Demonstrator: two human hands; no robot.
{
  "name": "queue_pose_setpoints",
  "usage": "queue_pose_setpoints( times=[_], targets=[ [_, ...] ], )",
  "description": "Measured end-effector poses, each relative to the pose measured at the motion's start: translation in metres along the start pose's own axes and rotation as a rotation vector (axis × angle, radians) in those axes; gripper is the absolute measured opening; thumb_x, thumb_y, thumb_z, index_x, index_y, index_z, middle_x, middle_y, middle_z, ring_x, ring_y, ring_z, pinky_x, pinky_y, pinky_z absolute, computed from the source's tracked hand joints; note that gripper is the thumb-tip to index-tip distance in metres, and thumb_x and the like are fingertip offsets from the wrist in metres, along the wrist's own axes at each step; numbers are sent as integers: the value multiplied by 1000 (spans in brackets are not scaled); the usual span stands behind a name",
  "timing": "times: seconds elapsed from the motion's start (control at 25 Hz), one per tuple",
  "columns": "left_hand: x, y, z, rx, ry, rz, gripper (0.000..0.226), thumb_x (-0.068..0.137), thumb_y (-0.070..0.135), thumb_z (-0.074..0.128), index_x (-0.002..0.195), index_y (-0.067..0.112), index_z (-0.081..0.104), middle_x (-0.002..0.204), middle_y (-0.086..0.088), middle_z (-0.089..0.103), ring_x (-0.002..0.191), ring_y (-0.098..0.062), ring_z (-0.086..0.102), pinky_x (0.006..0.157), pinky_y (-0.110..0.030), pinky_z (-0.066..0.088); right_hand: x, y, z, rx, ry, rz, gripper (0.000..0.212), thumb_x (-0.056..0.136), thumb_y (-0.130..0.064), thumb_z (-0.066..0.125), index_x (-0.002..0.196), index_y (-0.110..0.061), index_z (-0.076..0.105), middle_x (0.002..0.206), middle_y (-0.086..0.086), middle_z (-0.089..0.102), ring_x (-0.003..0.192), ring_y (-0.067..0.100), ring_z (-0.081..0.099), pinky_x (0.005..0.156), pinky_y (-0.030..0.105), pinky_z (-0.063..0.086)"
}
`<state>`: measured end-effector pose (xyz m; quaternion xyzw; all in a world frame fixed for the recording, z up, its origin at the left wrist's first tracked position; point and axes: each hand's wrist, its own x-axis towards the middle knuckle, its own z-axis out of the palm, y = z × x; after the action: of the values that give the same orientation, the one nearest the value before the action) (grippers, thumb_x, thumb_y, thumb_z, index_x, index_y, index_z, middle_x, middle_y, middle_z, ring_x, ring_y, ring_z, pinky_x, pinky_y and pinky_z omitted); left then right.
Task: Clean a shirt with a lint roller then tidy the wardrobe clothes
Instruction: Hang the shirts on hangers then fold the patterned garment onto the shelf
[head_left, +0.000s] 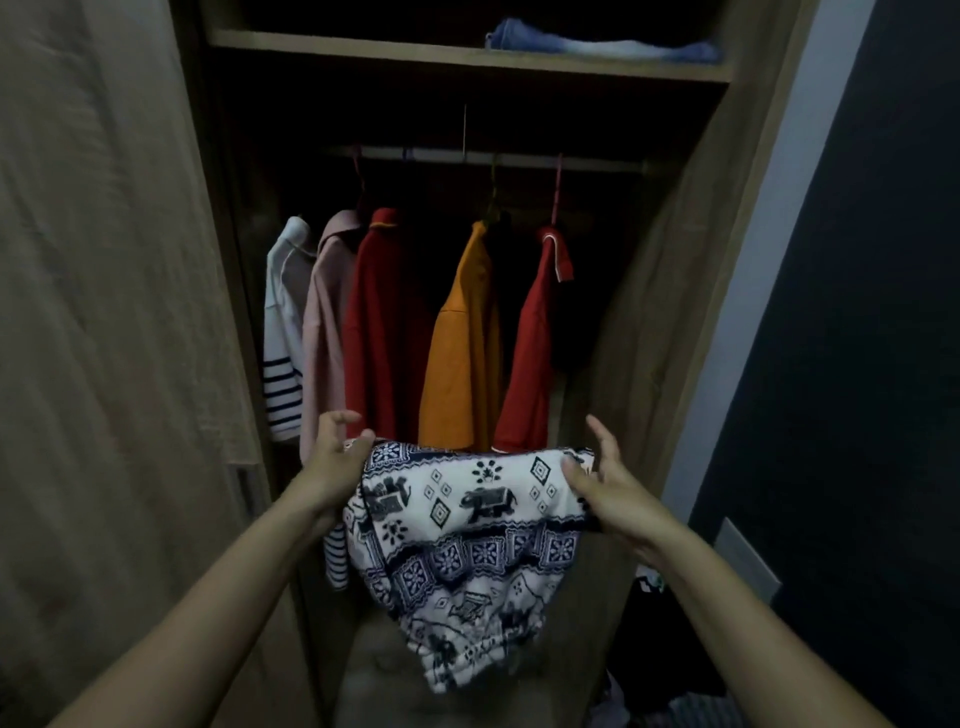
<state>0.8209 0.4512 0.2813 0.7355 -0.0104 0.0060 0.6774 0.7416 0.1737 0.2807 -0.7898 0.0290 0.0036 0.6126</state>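
Elephant-print garment (467, 545) held up before open wardrobe, top edge stretched level, rest hanging - likely being folded. Left hand (332, 467) and right hand (618, 493) pinch its corners with thumbs, other fingers splayed. Beyond: orange shirt (462, 338) on rail (519, 158) - folded denim (597, 44) shelved above.

striped fabric (336, 558): mostly hidden behind patterned cloth (467, 545) | floor pile (675, 701): too dark

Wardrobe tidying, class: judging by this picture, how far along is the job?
Looks done: five shirts hang on the rail; folded jeans lie on the shelf. No lint roller shows, so that step cannot be judged. In hand: the left hand and right hand pinch a patterned cloth by its top corners. Left: putting it away, probably also the loose clothes at lower right.
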Motion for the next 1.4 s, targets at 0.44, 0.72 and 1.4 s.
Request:
queue_pose_setpoints(
  times=[0.44,0.72,1.4],
  targets=[
    [-7,2,4,-319,-293,-252,69,74,-23,57,135,5,42,104,-19,65,85,-26,67,62,-33,60,2,-2,-11,111,76,40,50,74,8,70,120,-3,52,97,9,69,81,14,68,69,21,58],
    [-8,7,13,-179,-340,-67,46,91,10,56,130,31,42,110,-12,65,90,-24,68,66,-33,59,6,14,-17,-380,298,-62,39,63,-61,71,97,-41,65,92,-8,73,90,17,68,84,48,53],
    [0,5,13,-23,-376,177,21,77,-9,67,91,7,65,62,1,69,56,-10,60,49,-13,46,5,5,-10,-335,405,-177,47,84,-69,30,99,-32,54,91,-10,66,95,19,62,84,35,47]
  ],
)
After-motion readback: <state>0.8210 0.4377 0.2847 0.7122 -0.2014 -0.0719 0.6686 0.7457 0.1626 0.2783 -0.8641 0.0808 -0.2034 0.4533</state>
